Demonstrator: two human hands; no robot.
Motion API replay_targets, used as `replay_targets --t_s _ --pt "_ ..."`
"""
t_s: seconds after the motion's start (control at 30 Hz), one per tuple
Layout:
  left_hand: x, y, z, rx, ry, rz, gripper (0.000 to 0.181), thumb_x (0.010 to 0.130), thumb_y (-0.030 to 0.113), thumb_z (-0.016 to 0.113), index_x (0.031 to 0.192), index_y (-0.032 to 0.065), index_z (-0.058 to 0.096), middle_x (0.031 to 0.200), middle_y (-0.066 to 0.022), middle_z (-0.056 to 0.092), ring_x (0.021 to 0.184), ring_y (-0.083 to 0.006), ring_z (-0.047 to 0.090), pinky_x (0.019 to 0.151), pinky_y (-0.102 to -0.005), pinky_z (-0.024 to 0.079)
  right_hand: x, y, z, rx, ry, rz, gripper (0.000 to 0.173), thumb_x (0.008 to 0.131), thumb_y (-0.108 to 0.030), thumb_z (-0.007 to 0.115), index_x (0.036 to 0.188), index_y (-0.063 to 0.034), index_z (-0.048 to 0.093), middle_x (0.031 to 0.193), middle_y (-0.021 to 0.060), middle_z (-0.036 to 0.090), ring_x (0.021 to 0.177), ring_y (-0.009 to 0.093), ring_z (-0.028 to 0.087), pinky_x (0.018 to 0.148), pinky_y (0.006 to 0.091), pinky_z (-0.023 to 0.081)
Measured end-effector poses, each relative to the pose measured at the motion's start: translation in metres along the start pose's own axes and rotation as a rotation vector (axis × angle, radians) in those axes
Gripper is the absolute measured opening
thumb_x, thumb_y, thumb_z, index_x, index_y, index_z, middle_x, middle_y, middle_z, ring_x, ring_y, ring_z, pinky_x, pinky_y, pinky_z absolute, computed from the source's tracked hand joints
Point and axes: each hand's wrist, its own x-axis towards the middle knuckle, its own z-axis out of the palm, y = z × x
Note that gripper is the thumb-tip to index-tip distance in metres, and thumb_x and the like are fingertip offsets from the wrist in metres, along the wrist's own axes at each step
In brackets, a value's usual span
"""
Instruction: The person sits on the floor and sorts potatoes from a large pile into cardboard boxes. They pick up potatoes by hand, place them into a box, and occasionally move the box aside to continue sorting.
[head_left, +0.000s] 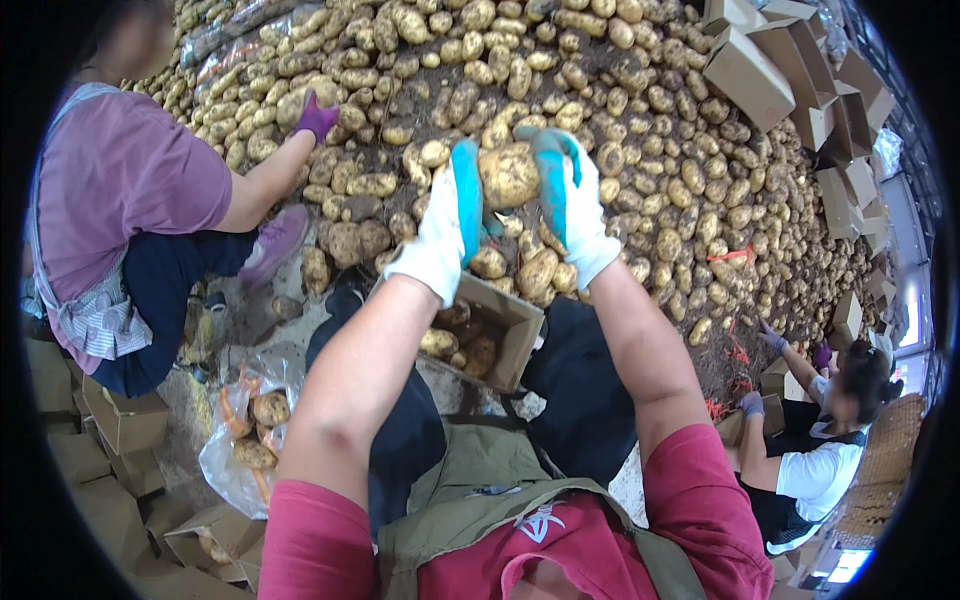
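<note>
Both my hands wear white knit gloves with teal coated palms. A large, soil-marked potato (508, 177) is held between my left hand (452, 214) on its left side and my right hand (568, 193) on its right. Just below them, between my knees, an open cardboard box (517, 334) contains several potatoes (480, 355); my left forearm hides part of it. A broad heap of loose potatoes (675, 191) spreads over dark soil beyond my hands.
At left crouches a co-worker (135, 165), one purple-gloved hand (316, 118) on the heap. Another co-worker (817, 457) works at right. A clear plastic bag (217, 476) of potatoes lies left of me. Cardboard boxes (750, 79) stand at upper right, more boxes (105, 495) at lower left.
</note>
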Motion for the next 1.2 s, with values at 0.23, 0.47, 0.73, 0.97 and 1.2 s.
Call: replay_targets --t_s 0.23,0.47,0.73,0.97,1.2 --pt "-0.017 0.032 -0.02 0.376 0.02 -0.072 0.056 0.089 0.063 0.037 0.096 0.0142 0.064 0.07 0.0009 0.061 0.054 -0.01 0.052 0.039 -0.0225 0.034 -0.013 0.009 0.006 0.431 -0.251 -0.119 0.037 0.09 -0.026 0.061 0.117 -0.001 0.056 0.11 0.0063 0.06 0.103 0.014 0.054 0.089 0.0286 0.045" --pt "-0.022 0.025 -0.017 0.135 0.075 -0.215 0.044 0.092 0.053 0.044 0.105 0.0142 0.06 0.074 0.0011 0.065 0.054 -0.0069 0.057 0.033 -0.0191 0.036 -0.019 0.005 -0.005 0.803 -0.326 0.355 0.042 0.093 -0.042 0.05 0.115 -0.0068 0.057 0.107 0.0071 0.063 0.093 0.018 0.062 0.075 0.0314 0.052" --pt "-0.007 0.032 -0.019 0.298 0.114 0.256 0.027 0.094 0.023 0.054 0.114 0.0065 0.06 0.084 0.0024 0.058 0.055 -0.0022 0.041 0.047 -0.0187 0.035 -0.022 0.042 -0.033 0.729 -0.738 0.379 0.05 0.091 -0.048 0.048 0.119 -0.0074 0.055 0.109 0.0077 0.063 0.091 0.019 0.064 0.065 0.0294 0.052" --pt "0.0 0.024 -0.063 1.126 0.139 0.341 0.056 0.09 0.004 0.05 0.143 0.0118 0.033 0.137 -0.0167 0.043 0.122 -0.028 0.047 0.103 -0.0367 0.038 0.022 0.123 -0.027 -0.628 -1.083 0.404 0.059 0.088 -0.048 0.053 0.131 -0.0079 0.05 0.125 0.0182 0.057 0.114 0.033 0.055 0.098 0.0352 0.042" --pt "-0.007 0.029 -0.073 1.477 0.11 0.566 0.065 0.086 0.017 0.056 0.144 0.0088 0.027 0.138 -0.0203 0.039 0.125 -0.0367 0.039 0.104 -0.0462 0.031 -0.014 0.246 0.069 -1.035 -0.942 0.543 0.077 0.084 -0.042 0.062 0.146 -0.0141 0.026 0.142 0.0174 0.039 0.129 0.032 0.042 0.106 0.0388 0.036"
